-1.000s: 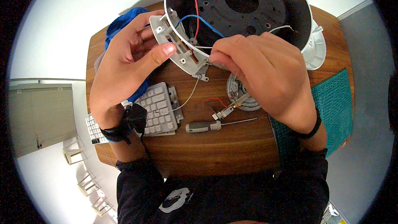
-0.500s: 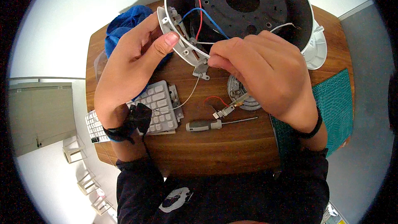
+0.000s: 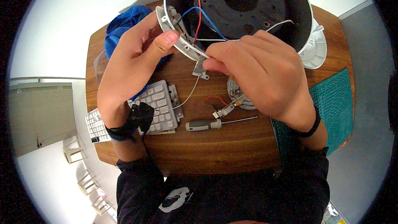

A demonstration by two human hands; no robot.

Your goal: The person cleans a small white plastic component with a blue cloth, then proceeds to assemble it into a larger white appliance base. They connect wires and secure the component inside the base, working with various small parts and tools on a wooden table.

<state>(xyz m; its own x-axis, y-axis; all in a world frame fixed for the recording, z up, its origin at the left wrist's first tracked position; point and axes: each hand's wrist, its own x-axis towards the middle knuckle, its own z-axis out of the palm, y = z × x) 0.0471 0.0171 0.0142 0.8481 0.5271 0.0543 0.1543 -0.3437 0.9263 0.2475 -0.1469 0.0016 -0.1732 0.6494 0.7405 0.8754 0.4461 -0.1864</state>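
Note:
My left hand (image 3: 131, 66) grips a curved white plastic panel (image 3: 186, 49) against the rim of a white cylindrical housing (image 3: 310, 25), thumb on its near face. My right hand (image 3: 259, 70) is closed at the lower rim, fingertips pinched where panel and rim meet; what exactly they hold is hidden. The housing has a black interior with a perforated plate (image 3: 276, 8). A red wire (image 3: 200, 13), a blue wire (image 3: 212, 25) and white wires (image 3: 276, 25) lie inside. A small metal bracket (image 3: 200, 75) with a thin wire hangs below the panel.
On the wooden table (image 3: 219, 153) are a screwdriver (image 3: 197, 125), a round metal part (image 3: 235, 85) with a strip component (image 3: 224, 111), a green cutting mat (image 3: 336, 99), two keyboards (image 3: 161, 114) (image 3: 93, 126) and a blue cloth (image 3: 124, 23). Stools (image 3: 74, 155) stand at left.
My left hand and the white panel have tilted up against the housing's rim, the panel now narrower in view. My right fingertips have shifted slightly left along the rim.

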